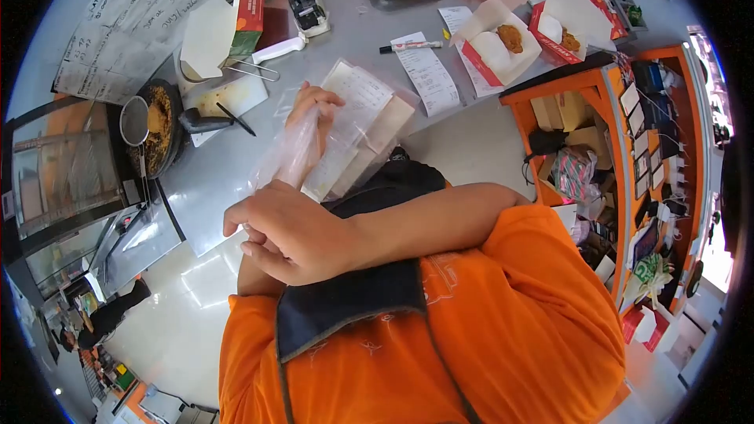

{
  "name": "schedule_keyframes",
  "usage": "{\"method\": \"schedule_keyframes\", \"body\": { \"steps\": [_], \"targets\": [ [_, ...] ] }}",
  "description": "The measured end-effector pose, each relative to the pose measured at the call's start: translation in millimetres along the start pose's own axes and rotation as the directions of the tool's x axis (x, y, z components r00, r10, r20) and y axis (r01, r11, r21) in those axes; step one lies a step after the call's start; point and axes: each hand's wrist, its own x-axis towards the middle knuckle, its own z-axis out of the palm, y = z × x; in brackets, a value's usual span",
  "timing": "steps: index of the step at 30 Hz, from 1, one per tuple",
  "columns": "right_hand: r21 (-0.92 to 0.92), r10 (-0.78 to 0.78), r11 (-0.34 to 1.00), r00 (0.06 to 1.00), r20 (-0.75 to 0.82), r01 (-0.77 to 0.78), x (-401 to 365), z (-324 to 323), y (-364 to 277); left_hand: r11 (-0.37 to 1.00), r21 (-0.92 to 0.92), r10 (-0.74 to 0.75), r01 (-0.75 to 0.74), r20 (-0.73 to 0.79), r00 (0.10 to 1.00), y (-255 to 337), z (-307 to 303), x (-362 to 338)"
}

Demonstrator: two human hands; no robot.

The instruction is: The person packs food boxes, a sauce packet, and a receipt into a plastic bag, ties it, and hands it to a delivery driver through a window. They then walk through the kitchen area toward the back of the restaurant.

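Observation:
A clear plastic bag (287, 149) holds a pale takeaway box (369, 145) with a printed receipt (361, 90) on top. My left hand (314, 110) is closed on the gathered film of the bag, its fingers curled beside the receipt. Across my left forearm lies my right hand (294, 232), with fingers bent inward. The bag's film runs up to its knuckles, but what those fingers hold, if anything, is hidden. The box hangs tilted at the counter's front edge, close to my body.
On the steel counter (208, 196) are a tape dispenser (305, 4), a white-handled knife (279, 49), a marker (411, 46), long receipts (428, 78), and open boxes of rice and fried chicken (499, 39). A pan (163, 129) stands left; an orange shelf (561, 82) stands right.

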Motion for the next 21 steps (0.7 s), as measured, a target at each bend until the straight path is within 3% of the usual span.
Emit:
{"method": "schedule_keyframes", "body": {
  "steps": [1,4,7,10,13,16,19,21],
  "targets": [
    [0.003,0.004,1.0,1.0,0.004,-0.004,1,-1,-1,0.999,0.019,0.037,-0.038,0.043,0.998,-3,-1,0],
    [-0.146,0.01,0.989,0.993,0.117,0.007,1,-3,-4,0.983,-0.184,0.002,0.023,0.133,0.991,-18,1,7],
    [-0.416,0.04,0.907,0.97,0.24,0.065,-11,6,2,0.895,-0.429,-0.075,0.12,0.12,0.99,-11,2,19],
    [-0.361,0.046,0.931,0.96,0.278,0.06,-7,-1,2,0.812,-0.497,-0.224,0.307,0.22,0.949,11,-8,26],
    [-0.309,0.049,0.949,0.937,0.347,0.065,-9,-4,1,0.686,-0.472,-0.383,0.553,0.411,0.827,36,-31,27],
    [-0.258,0.056,0.965,0.916,0.397,0.053,-12,-4,3,0.838,-0.403,-0.172,0.368,0.444,0.879,0,-30,21],
    [-0.218,0.043,0.975,0.907,0.418,0.054,-12,-7,2,0.705,-0.557,-0.258,0.44,0.377,0.89,-5,-27,12],
    [-0.205,0.039,0.977,0.899,0.436,0.058,-13,-9,3,0.844,-0.454,-0.161,0.285,0.292,0.943,-6,-26,12]
  ]
}}
